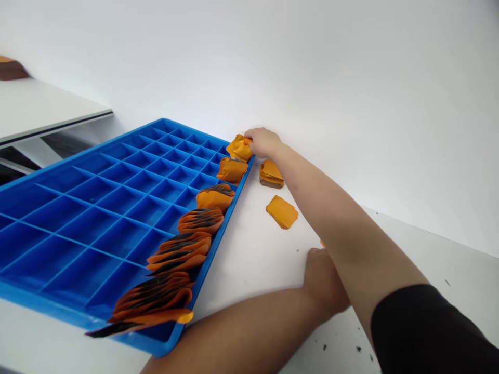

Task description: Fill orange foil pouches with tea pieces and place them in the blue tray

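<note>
At the far right corner of the blue compartment tray (105, 318), my right hand (264, 142) grips a bundle of orange leather-like pieces (239, 148) at the end compartment. My left hand (325, 280) rests low over the table, curled, and passes beneath my right forearm. An orange bit shows just above it; its fingers are mostly hidden. Along the tray's right column stand several bundles of orange pieces with dark backs (200, 221), packed on edge. Beside the tray lie a thick orange stack (272, 174) and a flatter orange stack (282, 212).
The tray's other compartments spread to the left. A white wall (312, 67) rises behind the white table (249, 265). At left is a white shelf (50, 106) with a brown-orange object (12, 69) on it. Dark scraps (358, 349) lie at the lower right.
</note>
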A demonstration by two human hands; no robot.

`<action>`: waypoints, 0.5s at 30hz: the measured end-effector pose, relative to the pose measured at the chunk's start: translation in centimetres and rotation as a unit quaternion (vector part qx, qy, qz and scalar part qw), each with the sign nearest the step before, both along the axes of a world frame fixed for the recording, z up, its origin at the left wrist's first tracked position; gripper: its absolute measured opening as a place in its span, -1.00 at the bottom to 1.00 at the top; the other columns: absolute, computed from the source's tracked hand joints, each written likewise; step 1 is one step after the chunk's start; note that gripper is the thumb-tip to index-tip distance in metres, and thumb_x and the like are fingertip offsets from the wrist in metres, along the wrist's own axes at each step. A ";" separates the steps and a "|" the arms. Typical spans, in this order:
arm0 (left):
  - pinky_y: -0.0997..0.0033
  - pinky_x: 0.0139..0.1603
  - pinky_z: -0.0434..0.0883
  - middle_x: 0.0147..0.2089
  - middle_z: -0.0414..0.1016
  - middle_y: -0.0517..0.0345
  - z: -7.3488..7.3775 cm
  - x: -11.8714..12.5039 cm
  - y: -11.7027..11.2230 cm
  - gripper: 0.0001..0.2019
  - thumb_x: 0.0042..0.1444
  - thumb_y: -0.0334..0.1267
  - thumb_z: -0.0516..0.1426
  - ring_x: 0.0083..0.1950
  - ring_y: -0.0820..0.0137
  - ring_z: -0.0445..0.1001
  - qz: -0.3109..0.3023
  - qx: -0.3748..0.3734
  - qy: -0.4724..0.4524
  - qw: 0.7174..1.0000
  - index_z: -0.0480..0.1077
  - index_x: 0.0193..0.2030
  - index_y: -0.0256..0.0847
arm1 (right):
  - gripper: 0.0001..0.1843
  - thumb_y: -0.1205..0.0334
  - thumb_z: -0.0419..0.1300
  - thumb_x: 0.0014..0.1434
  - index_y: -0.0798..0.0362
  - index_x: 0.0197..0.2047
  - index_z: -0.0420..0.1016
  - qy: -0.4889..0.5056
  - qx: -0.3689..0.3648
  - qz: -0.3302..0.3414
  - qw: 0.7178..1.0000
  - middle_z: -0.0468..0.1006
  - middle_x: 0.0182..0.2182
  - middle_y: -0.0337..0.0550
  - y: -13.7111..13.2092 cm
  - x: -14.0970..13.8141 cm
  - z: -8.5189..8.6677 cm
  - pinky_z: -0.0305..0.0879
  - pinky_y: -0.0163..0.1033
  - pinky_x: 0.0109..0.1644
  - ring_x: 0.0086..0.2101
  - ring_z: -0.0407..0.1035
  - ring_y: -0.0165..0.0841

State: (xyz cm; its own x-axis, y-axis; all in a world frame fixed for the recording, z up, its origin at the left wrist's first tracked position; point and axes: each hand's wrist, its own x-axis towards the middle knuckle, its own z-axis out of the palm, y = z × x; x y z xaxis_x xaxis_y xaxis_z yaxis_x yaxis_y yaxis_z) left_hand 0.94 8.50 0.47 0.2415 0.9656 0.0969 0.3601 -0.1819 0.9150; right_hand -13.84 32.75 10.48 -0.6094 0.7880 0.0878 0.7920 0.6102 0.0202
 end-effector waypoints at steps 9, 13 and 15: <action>0.17 -0.20 0.30 -0.35 0.50 0.07 0.1 0.1 0.1 -0.73 0.05 -0.45 0.17 -0.17 0.12 0.50 -0.032 0.018 0.047 0.998 0.17 -0.56 -0.23 | -0.71 0.25 0.08 0.32 -0.06 -0.03 0.60 -0.009 0.058 0.019 0.998 0.63 0.01 -0.07 -0.5 0.4 0.9 0.31 -0.09 -0.02 -0.02 0.48 -0.10; 0.21 -0.16 0.34 -0.34 0.51 0.14 -0.5 -0.1 -0.2 -0.84 0.11 -0.38 0.13 -0.25 0.26 0.47 -0.003 0.003 -0.034 0.999 0.30 -0.49 -0.20 | -0.59 0.22 -0.08 0.39 -0.04 0.12 0.52 0.043 0.092 -0.016 0.995 0.60 0.07 -0.03 -0.5 1.5 2.9 0.33 -0.04 -0.01 0.01 0.47 -0.07; 0.23 -0.10 0.37 -0.24 0.56 0.16 -0.7 -0.2 -0.5 -0.92 0.12 -0.39 0.10 -0.23 0.30 0.48 0.025 -0.009 -0.081 0.996 0.40 -0.36 -0.17 | -0.56 0.21 -0.12 0.42 -0.02 0.16 0.49 0.075 0.107 -0.031 0.991 0.59 0.08 0.00 -0.9 2.5 4.4 0.36 -0.01 0.00 0.03 0.47 -0.04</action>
State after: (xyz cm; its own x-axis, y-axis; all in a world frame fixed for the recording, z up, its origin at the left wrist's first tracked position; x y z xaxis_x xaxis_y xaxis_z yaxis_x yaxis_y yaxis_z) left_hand 0.75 7.96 -0.23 0.1761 0.9778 0.1137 0.2152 -0.1509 0.9648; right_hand -11.36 31.85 14.93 -0.5284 0.7771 0.3419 0.8315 0.5551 0.0232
